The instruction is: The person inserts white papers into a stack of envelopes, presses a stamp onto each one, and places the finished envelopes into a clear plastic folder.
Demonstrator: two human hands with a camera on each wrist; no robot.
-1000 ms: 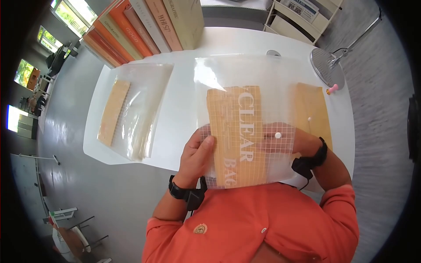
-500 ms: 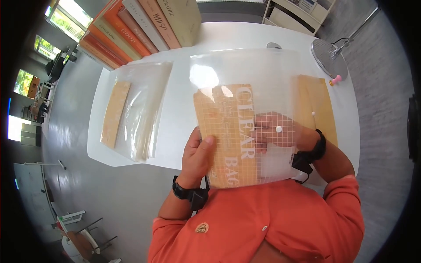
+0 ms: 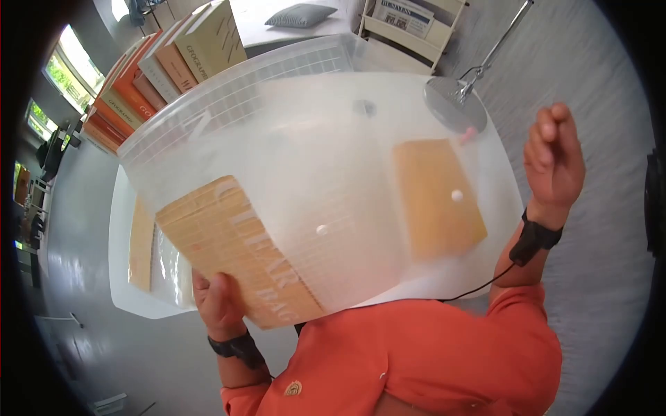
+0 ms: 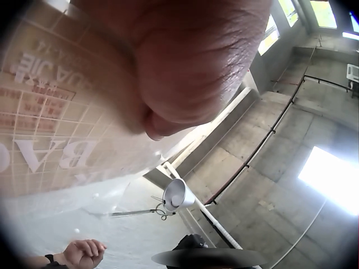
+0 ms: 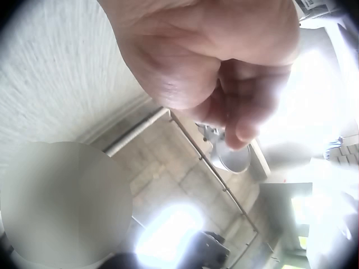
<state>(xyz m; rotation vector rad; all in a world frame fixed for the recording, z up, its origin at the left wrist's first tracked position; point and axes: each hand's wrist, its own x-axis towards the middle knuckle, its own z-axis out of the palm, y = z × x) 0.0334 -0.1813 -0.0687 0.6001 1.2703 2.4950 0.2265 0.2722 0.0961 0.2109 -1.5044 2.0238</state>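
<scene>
My left hand (image 3: 220, 305) grips the lower left edge of a large clear plastic bag (image 3: 340, 166), thumb on top. Inside the bag's left part shows a brown card (image 3: 208, 215) behind white "CLEAR BAG" lettering. The left wrist view has the same hand (image 4: 190, 61) close against the gridded plastic (image 4: 45, 120). Raised beyond the bag's right side, my right hand (image 3: 556, 159) touches nothing, its fingers loosely bent; these also show in the right wrist view (image 5: 213, 61). Through the plastic a brown envelope (image 3: 440, 201) is visible, with a white button (image 3: 457, 196) over it.
A row of books (image 3: 166, 66) stands at the table's back left. Partly covered by the raised bag, another clear bag with a brown card (image 3: 142, 246) lies at left. At back right are a round grey lamp base (image 3: 454, 104) and a pink object (image 3: 468, 135). A rack (image 3: 409, 31) stands beyond.
The gridded flap has swung up and away to the far side, so the bag spreads wider and tilts left. My right hand has left the bag and moved right. The left hand still grips it, lower left.
</scene>
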